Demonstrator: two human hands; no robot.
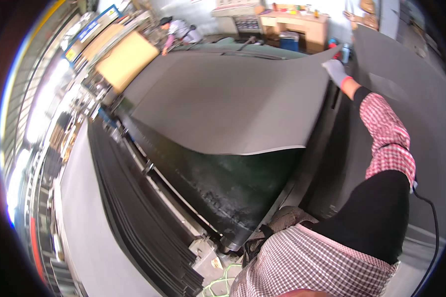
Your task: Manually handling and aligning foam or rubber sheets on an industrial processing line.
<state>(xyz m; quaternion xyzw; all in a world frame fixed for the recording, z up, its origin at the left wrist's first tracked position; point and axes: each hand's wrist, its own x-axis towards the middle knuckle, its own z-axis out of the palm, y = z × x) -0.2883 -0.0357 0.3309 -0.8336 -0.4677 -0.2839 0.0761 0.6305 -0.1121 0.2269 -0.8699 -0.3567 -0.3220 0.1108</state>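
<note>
My right hand (pixel 335 72), in a pale glove with a pink cuff, reaches far forward and is closed on the right edge of a large grey sheet (pixel 233 99). That edge is lifted, and its far right corner curls upward. The sheet spreads over a dark green belt-like surface (pixel 223 180), whose near part shows bare. Its near edge is wavy and pale-rimmed. My left hand does not show.
At the sheet's far left, another person (pixel 181 32) bends over it. A stack of dark sheets (pixel 139 213) lies left. Large grey sheets (pixel 406 99) stand at right. A yellow-tan panelled machine (pixel 127 59), a wooden desk (pixel 302 24) and a blue bin (pixel 289 41) stand beyond.
</note>
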